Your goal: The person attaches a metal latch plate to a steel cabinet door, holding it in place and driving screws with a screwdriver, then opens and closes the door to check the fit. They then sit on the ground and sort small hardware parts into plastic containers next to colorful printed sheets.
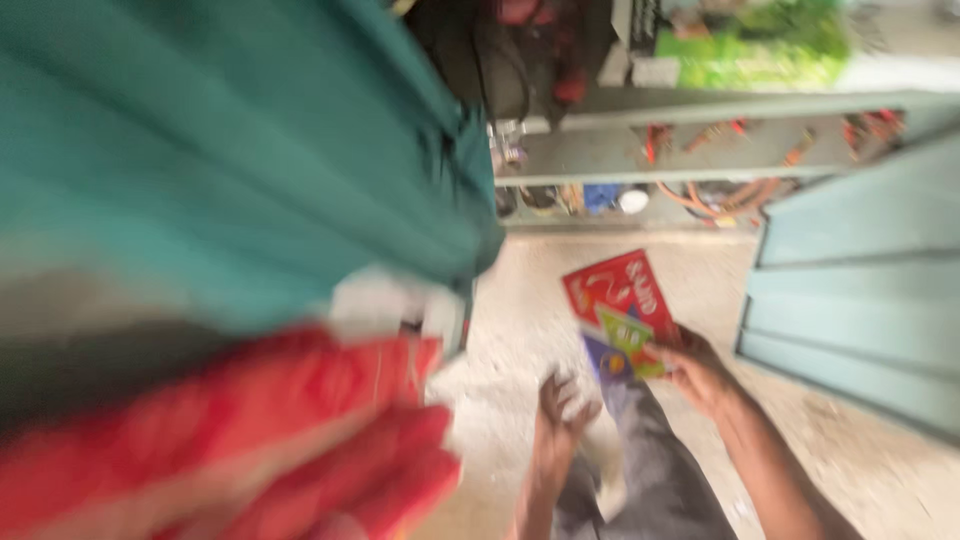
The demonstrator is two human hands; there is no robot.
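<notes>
The frame is blurred by motion. My right hand (pixel 700 370) grips a fan of flat packets: a red one (pixel 615 285) on top, a green one (pixel 628 335) and a purple one (pixel 603 360) under it. My left hand (pixel 558 412) hangs lower, fingers curled, nothing clearly in it. My grey trouser leg (pixel 655 470) is between the two arms.
A large teal surface (pixel 220 150) fills the left, with red cloth or bags (pixel 230 440) below it. Grey shelves (pixel 700 150) with tools and cables stand at the back. A pale blue panelled door (pixel 860 290) is at the right. The floor (pixel 520 320) is pale concrete.
</notes>
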